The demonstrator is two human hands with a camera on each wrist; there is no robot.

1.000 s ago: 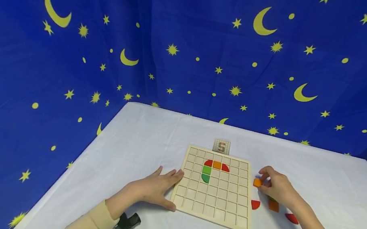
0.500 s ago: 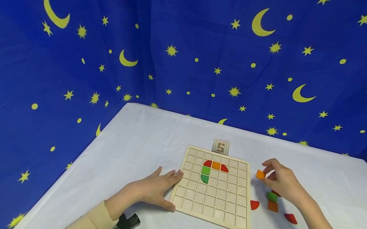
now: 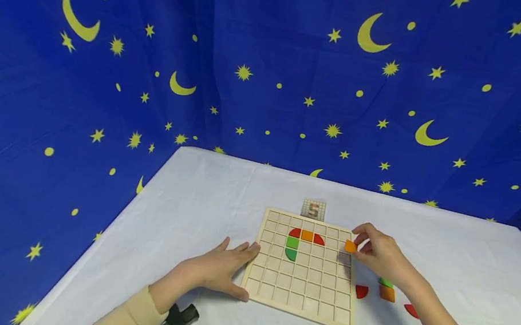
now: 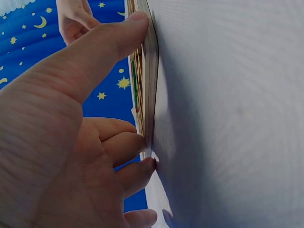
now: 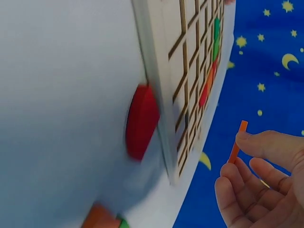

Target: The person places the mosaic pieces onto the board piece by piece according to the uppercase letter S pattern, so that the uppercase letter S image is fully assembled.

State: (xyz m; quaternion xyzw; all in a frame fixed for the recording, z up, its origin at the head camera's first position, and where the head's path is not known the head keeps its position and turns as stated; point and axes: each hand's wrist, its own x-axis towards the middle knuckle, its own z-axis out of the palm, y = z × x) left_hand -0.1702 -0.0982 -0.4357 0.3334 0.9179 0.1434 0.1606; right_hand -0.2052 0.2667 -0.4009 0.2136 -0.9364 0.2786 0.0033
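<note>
A wooden grid board [image 3: 298, 285] lies on the white table. In its upper squares sit red quarter-round tiles [image 3: 319, 239], an orange square tile [image 3: 307, 235], a light green square tile [image 3: 293, 242] and a green quarter-round tile [image 3: 291, 254]. My left hand [image 3: 221, 269] rests at the board's left edge, fingers spread, its thumb [image 4: 135, 28] on the rim in the left wrist view. Between thumb and fingers my right hand [image 3: 382, 256] pinches another orange square tile [image 3: 351, 246], held over the board's right edge. The right wrist view shows this orange tile [image 5: 237, 142] edge-on, above the board.
Right of the board lie a red quarter-round tile [image 3: 361, 292], a darker orange square tile [image 3: 387, 293], a green tile [image 3: 386, 282] and another red tile [image 3: 411, 310], partly behind the right forearm. A small pattern card [image 3: 313, 209] touches the board's far side. A blue starry curtain [image 3: 276, 72] surrounds the table.
My right hand has lifted the orange square tile from beside the board and carried it left over the board's right edge. My left hand has stayed in place.
</note>
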